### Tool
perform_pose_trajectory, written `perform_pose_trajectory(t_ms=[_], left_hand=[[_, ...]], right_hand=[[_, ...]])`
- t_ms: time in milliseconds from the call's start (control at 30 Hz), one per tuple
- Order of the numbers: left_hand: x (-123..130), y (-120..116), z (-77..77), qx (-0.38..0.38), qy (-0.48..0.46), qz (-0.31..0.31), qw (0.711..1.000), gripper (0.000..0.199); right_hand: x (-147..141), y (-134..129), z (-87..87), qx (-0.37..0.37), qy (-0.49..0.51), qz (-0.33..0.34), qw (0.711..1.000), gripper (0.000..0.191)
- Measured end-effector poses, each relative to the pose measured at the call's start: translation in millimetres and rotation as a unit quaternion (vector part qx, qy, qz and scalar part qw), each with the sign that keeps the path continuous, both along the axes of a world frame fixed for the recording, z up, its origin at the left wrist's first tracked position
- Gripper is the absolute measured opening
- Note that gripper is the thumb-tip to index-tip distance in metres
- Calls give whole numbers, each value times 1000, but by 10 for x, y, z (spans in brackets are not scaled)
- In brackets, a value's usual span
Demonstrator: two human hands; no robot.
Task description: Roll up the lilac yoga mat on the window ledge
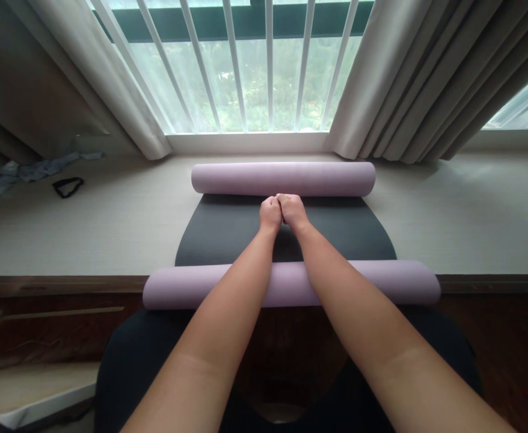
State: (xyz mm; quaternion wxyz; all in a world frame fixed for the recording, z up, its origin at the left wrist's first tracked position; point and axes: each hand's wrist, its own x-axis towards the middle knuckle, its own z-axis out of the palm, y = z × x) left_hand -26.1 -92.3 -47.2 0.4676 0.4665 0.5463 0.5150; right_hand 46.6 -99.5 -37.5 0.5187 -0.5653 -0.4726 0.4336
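- Reaching forward side by side, both bare forearms cross the near roll of a yoga mat (286,231) and meet at the middle of the scene.
- The left hand (270,214) is curled into a fist, its fingers folded under, and it rests on the dark inner face of the mat, just near of the far roll.
- The right hand (293,211) is curled shut the same way; the two fists touch each other, knuckle to knuckle.
- Whether the fingers pinch anything beneath them cannot be told, since the backs of the hands hide them.
- The mat lies on a pale carpeted ledge (110,222), lilac outside and charcoal inside. Its far end is rolled into a tube (283,178) lying left to right, and its near end is rolled into a second, longer-looking tube (178,287) at the ledge's near edge.
- The flat dark stretch lies between the two rolls, and the fists sit at its far side, touching or almost touching the far roll.
- Beyond the far roll stands a window with white bars (250,66), with curtains (426,78) drawn back at left and right.
- Far left on the ledge lie a small black loop (68,187) and some bluish cloth (33,171), well apart from the mat.
- Dark-clad knees (128,367) show at the near edge, below the forearms.
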Motion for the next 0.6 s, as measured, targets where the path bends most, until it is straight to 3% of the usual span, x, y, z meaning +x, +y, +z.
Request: perform_pose_trajectory(t_ms=[333, 600], left_hand=[[-23, 139, -94, 30, -15, 22, 999, 35], [28, 278, -5, 33, -32, 36, 998, 37]], right_hand=[[-83, 87, 55, -14, 4, -19, 1000, 31], [-85, 209, 139, 9, 24, -24, 999, 29]])
